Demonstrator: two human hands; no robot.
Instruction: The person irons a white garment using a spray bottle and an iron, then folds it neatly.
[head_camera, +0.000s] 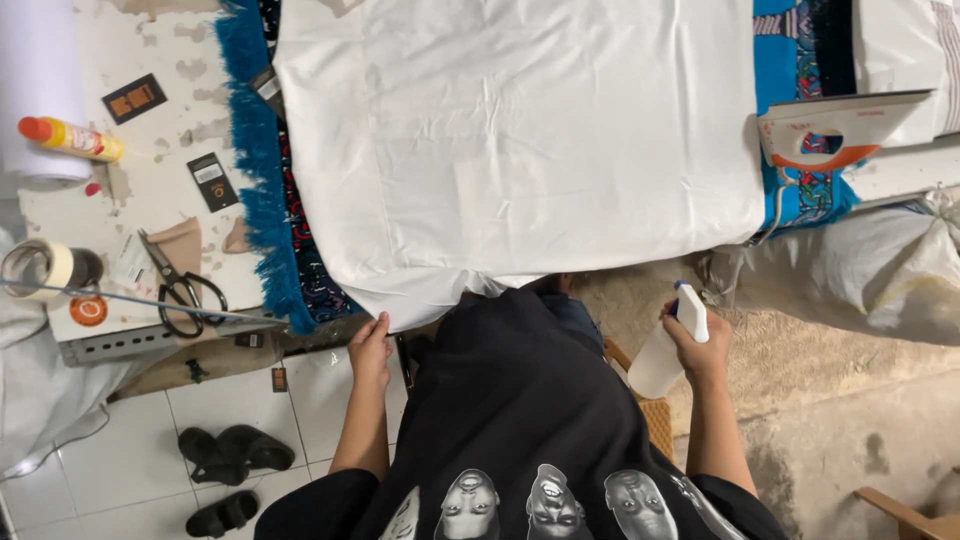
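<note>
A large white cloth lies spread flat over a table covered by a blue fringed rug. My left hand pinches the cloth's near hanging edge at its lower left corner. My right hand grips a white spray bottle with a blue tip, held off the table to the right of my body. An orange and white iron rests on its side at the table's right end.
A worn white side table at left holds black-handled scissors, a yellow bottle with an orange cap, a tape roll and dark tags. Black sandals lie on the tiled floor. White sacks sit at right.
</note>
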